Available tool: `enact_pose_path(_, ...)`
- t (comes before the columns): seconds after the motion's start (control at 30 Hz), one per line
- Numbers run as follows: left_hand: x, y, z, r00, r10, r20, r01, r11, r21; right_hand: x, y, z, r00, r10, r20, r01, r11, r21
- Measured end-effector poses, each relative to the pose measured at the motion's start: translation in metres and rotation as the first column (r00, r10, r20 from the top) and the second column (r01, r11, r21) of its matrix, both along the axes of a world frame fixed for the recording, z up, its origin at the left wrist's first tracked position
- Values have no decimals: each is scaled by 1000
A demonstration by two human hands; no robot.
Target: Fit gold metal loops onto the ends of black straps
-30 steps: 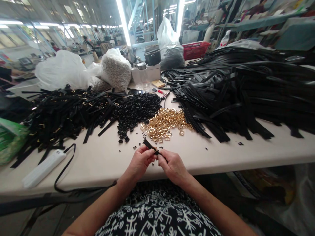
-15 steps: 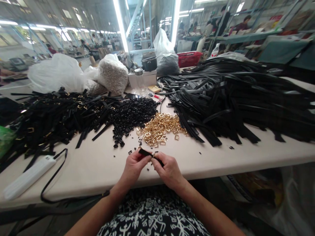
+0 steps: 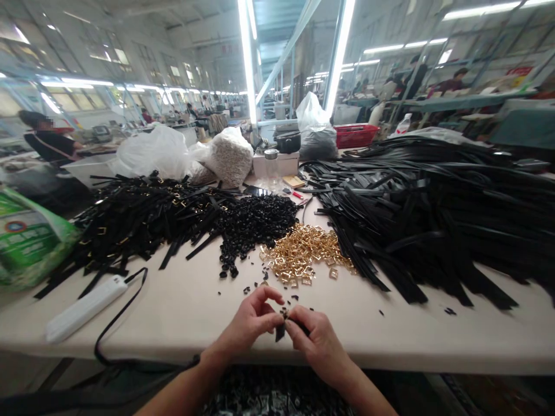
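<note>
Above the table's front edge, my right hand [image 3: 318, 341] is closed in a pinch on a short black strap [image 3: 280, 332], whose end hangs down between the hands. A small gold-coloured buckle seems to be at the pinch, but it is too small to make out well. My left hand [image 3: 254, 315] is at the strap's left side with its index finger raised and curved apart from the thumb. The left thumb tip is by the strap; whether it touches cannot be told. Just beyond the hands lie a heap of gold buckles [image 3: 303, 254] and a heap of small black loops [image 3: 260, 222].
Black straps with buckles [image 3: 143, 214] are heaped at left, long black straps [image 3: 411, 214] at right. A white power strip [image 3: 87, 309] with a black cord and a green bag [image 3: 32, 242] are on the left. Plastic bags, a glass jar [image 3: 272, 164] and a red basket [image 3: 356, 136] stand behind.
The left fingers have come apart from their pinch on the strap, and the strap's end now points down. The view has tilted up and turned left.
</note>
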State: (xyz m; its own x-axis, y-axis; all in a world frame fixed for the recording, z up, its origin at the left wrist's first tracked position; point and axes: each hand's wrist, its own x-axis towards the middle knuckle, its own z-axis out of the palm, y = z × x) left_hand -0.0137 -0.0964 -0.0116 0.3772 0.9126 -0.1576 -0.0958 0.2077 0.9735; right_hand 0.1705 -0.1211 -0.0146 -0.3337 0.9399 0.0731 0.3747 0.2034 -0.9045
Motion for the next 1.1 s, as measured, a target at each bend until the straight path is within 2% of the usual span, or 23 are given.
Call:
enact_pose_path(0.17, -14, 3, 2, 963, -270, -18, 266, 955, -128, 1, -1, 6, 990, 130, 53, -128, 991, -46)
enact_pose_path(0.37, -22, 10, 1, 930, -359, -76, 347, 928, -134, 11, 10, 15, 949, 248, 195, -223, 964, -142)
enact_pose_path(0.43, -22, 15, 5, 918, -368, -149, 362, 930, -65, 15, 19, 21, 923, 286, 258, -261, 957, -128)
enact_pose_path(0.5, -20, 21, 11, 900, -307, -311, 353, 930, 103, 18, 31, 28, 888, 284, 362, -288, 957, -45)
enact_pose_path(0.6, -16, 34, 20, 841, -97, -532, 352, 846, 400, 17, 57, 40, 809, 173, 562, -329, 925, 188)
enact_pose_path(0.67, -12, 47, 23, 842, 32, -539, 287, 820, 496, 13, 77, 49, 767, 57, 639, -350, 872, 342)
enact_pose_path(0.7, -9, 53, 23, 867, 72, -494, 213, 842, 496, 11, 86, 53, 767, -3, 641, -349, 837, 421)
enact_pose_path(0.77, -4, 68, 20, 937, 145, -319, -2, 913, 408, 8, 104, 58, 823, -119, 556, -288, 756, 588)
enact_pose_path(0.83, 0, 80, 15, 961, 262, -89, -234, 941, 245, 6, 117, 57, 896, -210, 390, -139, 703, 698)
enact_pose_path(0.87, 3, 85, 12, 943, 332, 12, -329, 930, 162, 6, 121, 54, 920, -238, 313, -58, 706, 706)
enact_pose_path(0.93, 7, 92, 6, 887, 441, 139, -450, 892, 43, 5, 127, 44, 948, -236, 215, 49, 773, 632)
enact_pose_path(1.03, 14, 94, -2, 876, 451, 173, -457, 890, -6, 1, 132, 23, 985, -85, 147, 18, 915, 403)
enact_pose_path(1.1, 17, 92, -6, 900, 408, 151, -416, 909, 24, -3, 133, 12, 999, -7, 48, -6, 963, 268)
